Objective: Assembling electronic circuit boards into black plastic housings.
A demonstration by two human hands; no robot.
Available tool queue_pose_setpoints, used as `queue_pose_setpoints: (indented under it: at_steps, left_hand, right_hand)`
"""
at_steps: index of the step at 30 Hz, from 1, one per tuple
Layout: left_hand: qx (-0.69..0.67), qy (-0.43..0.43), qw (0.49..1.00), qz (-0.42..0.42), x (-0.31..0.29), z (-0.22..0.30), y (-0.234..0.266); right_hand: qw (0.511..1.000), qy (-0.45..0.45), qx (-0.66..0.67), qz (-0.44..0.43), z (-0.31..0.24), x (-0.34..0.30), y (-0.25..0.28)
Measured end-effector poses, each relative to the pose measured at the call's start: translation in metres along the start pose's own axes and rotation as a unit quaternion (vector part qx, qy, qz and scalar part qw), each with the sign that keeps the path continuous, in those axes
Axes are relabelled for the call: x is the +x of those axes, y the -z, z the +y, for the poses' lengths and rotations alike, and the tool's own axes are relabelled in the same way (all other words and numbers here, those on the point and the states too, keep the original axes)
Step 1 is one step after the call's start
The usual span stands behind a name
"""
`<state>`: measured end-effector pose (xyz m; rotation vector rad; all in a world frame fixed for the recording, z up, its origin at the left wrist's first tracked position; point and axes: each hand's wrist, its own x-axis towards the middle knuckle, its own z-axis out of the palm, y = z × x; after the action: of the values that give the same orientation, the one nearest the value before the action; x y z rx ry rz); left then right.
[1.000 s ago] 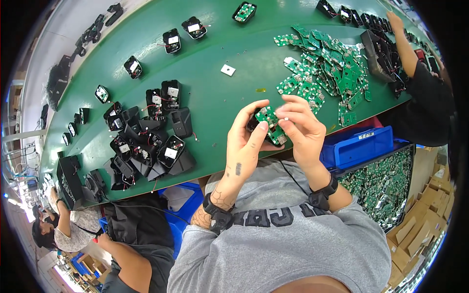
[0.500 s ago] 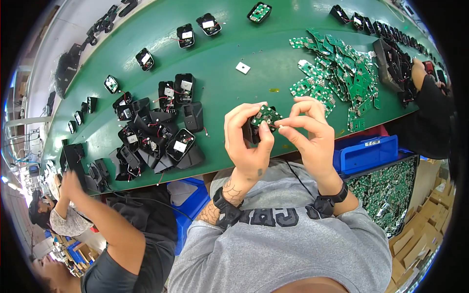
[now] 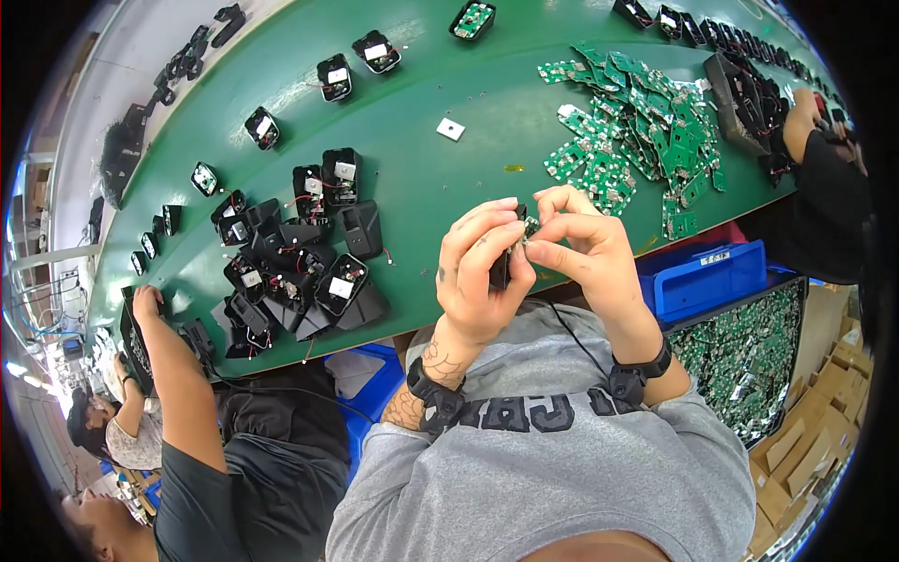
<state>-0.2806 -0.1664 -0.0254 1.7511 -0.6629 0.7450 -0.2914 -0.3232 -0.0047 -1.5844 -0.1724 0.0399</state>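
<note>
A person in a grey sweatshirt with dark lettering, black straps on both wrists, worked at the near edge of a long green-topped table. The left hand grasped a small black plastic housing, tilted up on its side and held above the table edge in front of the chest, a green circuit board showing at its right side. The right hand brought thumb and fingertips together at that board; whatever lay between them was too small and hidden to tell. Beside the right forearm sat a blue plastic bin, with a dark-rimmed tray of green circuit boards beneath. To the left, a co-worker in a dark shirt rested a hand by a black box at the table's edge. On the tabletop, black plastic housings with white pieces inside lay heaped at left, and loose green circuit boards spread at right, near another co-worker's dark sleeve. Farther off lay a flat white square plate, and beyond it a spaced-out line of open black housings.
</note>
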Motion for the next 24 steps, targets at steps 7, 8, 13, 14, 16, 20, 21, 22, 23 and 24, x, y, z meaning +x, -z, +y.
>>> queue_pose_setpoints:
  at_steps: [7,8,13,14,16,20,21,22,23,24]
  left_hand:
    - [0.016,-0.021,0.997,-0.074,0.004,0.002,0.003]
    - [0.02,-0.011,0.997,-0.068,0.005,0.003,0.003]
    - [0.034,-0.017,0.996,-0.085,0.005,0.01,0.012]
    - [0.013,0.0,0.996,-0.088,0.004,0.01,0.012]
    - [-0.009,0.014,0.995,-0.095,0.003,0.011,0.01]
    - [-0.028,0.048,0.994,-0.097,-0.002,0.017,0.005]
    - [-0.049,0.065,0.992,-0.096,-0.003,0.018,0.004]
    - [-0.068,0.08,0.99,-0.094,-0.003,0.018,0.004]
    - [-0.068,0.078,0.99,-0.095,-0.002,0.017,0.005]
    - [-0.046,0.092,0.987,-0.123,-0.001,0.016,0.005]
  right_hand:
    - [0.999,-0.021,0.0,-0.032,-0.003,-0.002,0.012]
    - [0.999,-0.011,0.012,-0.032,0.003,0.0,0.009]
    - [0.979,-0.092,0.18,-0.033,0.012,-0.005,-0.003]
    - [0.975,-0.108,0.193,-0.022,0.011,-0.007,-0.004]
    - [0.985,-0.078,0.151,0.015,0.01,-0.009,-0.002]
    - [0.963,-0.11,0.245,-0.012,0.02,-0.009,0.005]
    - [0.964,-0.108,0.24,-0.031,0.022,-0.01,0.006]
    - [0.965,-0.106,0.24,-0.03,0.021,-0.009,0.008]
    - [0.959,-0.139,0.242,-0.052,0.019,-0.008,0.012]
    - [0.952,-0.171,0.243,-0.073,0.017,-0.007,0.016]
